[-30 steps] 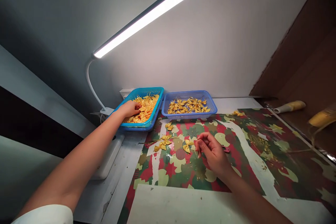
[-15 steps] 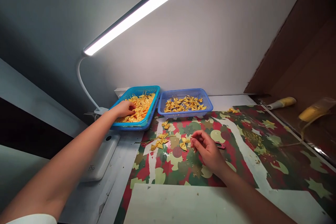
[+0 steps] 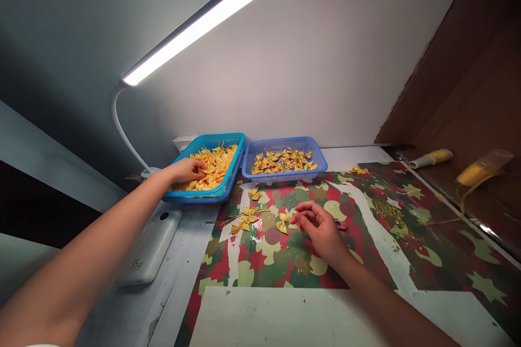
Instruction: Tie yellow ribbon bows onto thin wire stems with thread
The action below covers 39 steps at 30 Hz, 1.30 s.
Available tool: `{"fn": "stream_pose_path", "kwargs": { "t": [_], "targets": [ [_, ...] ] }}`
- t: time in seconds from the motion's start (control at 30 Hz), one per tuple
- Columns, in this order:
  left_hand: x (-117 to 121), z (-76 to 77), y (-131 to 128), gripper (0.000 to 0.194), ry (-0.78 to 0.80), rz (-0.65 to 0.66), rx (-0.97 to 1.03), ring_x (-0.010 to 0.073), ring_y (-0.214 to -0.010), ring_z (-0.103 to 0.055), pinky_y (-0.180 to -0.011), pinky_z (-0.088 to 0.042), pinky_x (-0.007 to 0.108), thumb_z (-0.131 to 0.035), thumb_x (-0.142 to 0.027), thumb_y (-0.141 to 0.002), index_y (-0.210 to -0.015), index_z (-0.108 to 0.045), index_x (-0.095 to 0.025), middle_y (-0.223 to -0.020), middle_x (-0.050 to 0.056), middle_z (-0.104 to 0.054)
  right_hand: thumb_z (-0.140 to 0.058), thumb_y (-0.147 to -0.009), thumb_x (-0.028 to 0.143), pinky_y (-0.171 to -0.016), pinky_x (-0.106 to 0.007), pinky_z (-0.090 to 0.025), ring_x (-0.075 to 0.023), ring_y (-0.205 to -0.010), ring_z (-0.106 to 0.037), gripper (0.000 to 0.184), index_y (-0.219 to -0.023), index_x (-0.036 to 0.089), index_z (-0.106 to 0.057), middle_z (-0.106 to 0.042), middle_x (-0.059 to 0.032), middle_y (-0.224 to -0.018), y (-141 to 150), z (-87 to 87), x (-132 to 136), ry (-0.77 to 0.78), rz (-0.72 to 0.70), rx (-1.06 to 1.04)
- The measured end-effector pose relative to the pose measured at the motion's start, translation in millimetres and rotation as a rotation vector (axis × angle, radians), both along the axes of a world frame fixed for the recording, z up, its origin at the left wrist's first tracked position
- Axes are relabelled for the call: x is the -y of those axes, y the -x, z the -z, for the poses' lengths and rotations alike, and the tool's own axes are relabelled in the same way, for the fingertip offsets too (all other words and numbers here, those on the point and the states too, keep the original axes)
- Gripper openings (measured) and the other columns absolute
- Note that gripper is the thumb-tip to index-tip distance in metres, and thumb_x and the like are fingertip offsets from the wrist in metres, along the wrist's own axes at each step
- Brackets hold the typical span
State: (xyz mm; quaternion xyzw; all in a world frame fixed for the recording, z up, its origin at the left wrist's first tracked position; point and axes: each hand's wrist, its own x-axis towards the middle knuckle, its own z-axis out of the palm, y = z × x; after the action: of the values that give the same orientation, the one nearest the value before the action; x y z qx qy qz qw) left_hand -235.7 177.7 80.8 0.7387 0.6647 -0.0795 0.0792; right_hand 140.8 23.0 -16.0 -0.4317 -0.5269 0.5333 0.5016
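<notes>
A pale board is lying nearest on the patterned worktop; beyond it the right hand is curling thumb and fingers close together beside a loose yellow bow, whether pinching it I cannot tell; farther off, the left hand is dipping into heaped bows in a turquoise basket, its grip unclear, while a blue basket is holding more alongside

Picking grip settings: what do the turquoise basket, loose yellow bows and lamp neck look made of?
Turquoise basket: most likely glossy plastic; perforated walls, shiny rim.
Yellow bows: probably satin ribbon; soft sheen, folded loops.
Lamp neck: smooth, white, curved; plastic or coated metal, the look doesn't settle it.
</notes>
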Motion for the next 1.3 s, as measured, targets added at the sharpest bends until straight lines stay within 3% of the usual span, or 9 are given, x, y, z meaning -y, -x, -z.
{"fn": "stream_pose_path", "kwargs": {
  "t": [0.23,0.47,0.53,0.63,0.7,0.8,0.87,1.0,1.3],
  "targets": [
    [-2.6,-5.9,0.2,0.028,-0.018,-0.010,0.026,0.0209,-0.067,-0.063,-0.058,-0.043,0.025,-0.063,-0.048,-0.061,-0.062,-0.064,-0.021,-0.065,0.003,-0.068,-0.062,-0.082,0.048,-0.062,-0.027,-0.046,-0.0162,-0.070,-0.061,0.029,-0.088,0.020,-0.058,-0.069,-0.0044,-0.076,0.1,-4.4,1.4,0.003,0.017,-0.020],
    [2.3,-38.0,12.9,0.041,-0.216,-0.129,0.173,0.0254,-0.087,-0.067,-0.078,-0.050,0.030,-0.064,-0.050,-0.064,-0.087,-0.067,-0.017,-0.088,0.009,-0.074,-0.060,-0.083,0.047,-0.058,-0.026,-0.046,-0.0132,-0.060,-0.054,0.027,-0.085,0.020,-0.057,-0.067,-0.0034,-0.073,-0.5,-6.1,-1.1,-0.048,0.046,-0.039],
    [18.4,-40.3,-7.4,0.049,-0.352,-0.165,0.482,0.0247,-0.092,-0.066,-0.082,-0.051,0.031,-0.066,-0.054,-0.063,-0.092,-0.066,-0.016,-0.097,0.009,-0.073,-0.060,-0.084,0.046,-0.058,-0.026,-0.046,-0.0125,-0.060,-0.053,0.026,-0.085,0.020,-0.057,-0.066,-0.0024,-0.073,0.0,-6.7,-0.3,-0.053,0.047,-0.039],
    [60.3,-22.6,-70.4,0.054,-0.362,-0.153,1.114,0.0221,-0.089,-0.066,-0.082,-0.053,0.032,-0.080,-0.049,-0.053,-0.094,-0.068,-0.016,-0.097,0.008,-0.074,-0.059,-0.085,0.043,-0.059,-0.025,-0.046,-0.0130,-0.063,-0.056,0.023,-0.084,0.020,-0.057,-0.064,-0.0011,-0.073,1.6,-9.2,4.4,-0.050,0.025,-0.038],
    [93.5,2.3,-122.6,0.052,-0.219,-0.206,1.439,0.0185,-0.082,-0.068,-0.078,-0.054,0.030,-0.083,-0.042,-0.053,-0.097,-0.069,-0.019,-0.095,0.006,-0.075,-0.058,-0.086,0.041,-0.059,-0.024,-0.046,-0.0136,-0.065,-0.058,0.020,-0.084,0.021,-0.057,-0.063,-0.0006,-0.073,2.3,-11.4,8.4,-0.068,0.012,-0.035],
    [131.8,43.5,-187.3,0.041,0.078,-0.339,1.751,0.0165,-0.077,-0.069,-0.077,-0.054,0.028,-0.087,-0.033,-0.052,-0.087,-0.073,-0.018,-0.091,0.007,-0.075,-0.055,-0.088,0.037,-0.060,-0.025,-0.046,-0.0141,-0.066,-0.058,0.017,-0.083,0.021,-0.058,-0.062,-0.0002,-0.072,1.0,-13.2,11.7,-0.143,0.056,0.037],
    [142.8,64.1,-211.0,0.040,0.222,-0.430,1.886,0.0163,-0.078,-0.070,-0.079,-0.054,0.027,-0.088,-0.029,-0.050,-0.086,-0.074,-0.018,-0.086,0.006,-0.075,-0.054,-0.089,0.035,-0.061,-0.025,-0.046,-0.0145,-0.066,-0.058,0.016,-0.082,0.021,-0.058,-0.061,0.0001,-0.071,-1.3,-12.7,10.9,-0.199,0.093,0.118],
    [142.1,82.7,-218.8,0.039,0.301,-0.517,2.021,0.0132,-0.072,-0.070,-0.079,-0.054,0.024,-0.091,-0.024,-0.046,-0.080,-0.074,-0.019,-0.074,0.001,-0.073,-0.052,-0.089,0.031,-0.064,-0.026,-0.045,-0.0149,-0.066,-0.056,0.014,-0.081,0.021,-0.059,-0.062,0.0004,-0.071,-4.0,-10.1,6.8,-0.267,0.085,0.260],
    [149.7,86.0,-216.3,0.041,0.383,-0.594,2.068,0.0102,-0.065,-0.067,-0.065,-0.055,0.019,-0.091,-0.023,-0.045,-0.082,-0.074,-0.018,-0.073,0.000,-0.071,-0.051,-0.088,0.025,-0.061,-0.025,-0.042,-0.0141,-0.064,-0.055,0.014,-0.077,0.021,-0.059,-0.061,0.0013,-0.069,1.3,-12.0,7.9,-0.295,0.024,0.346]
  ]
}}
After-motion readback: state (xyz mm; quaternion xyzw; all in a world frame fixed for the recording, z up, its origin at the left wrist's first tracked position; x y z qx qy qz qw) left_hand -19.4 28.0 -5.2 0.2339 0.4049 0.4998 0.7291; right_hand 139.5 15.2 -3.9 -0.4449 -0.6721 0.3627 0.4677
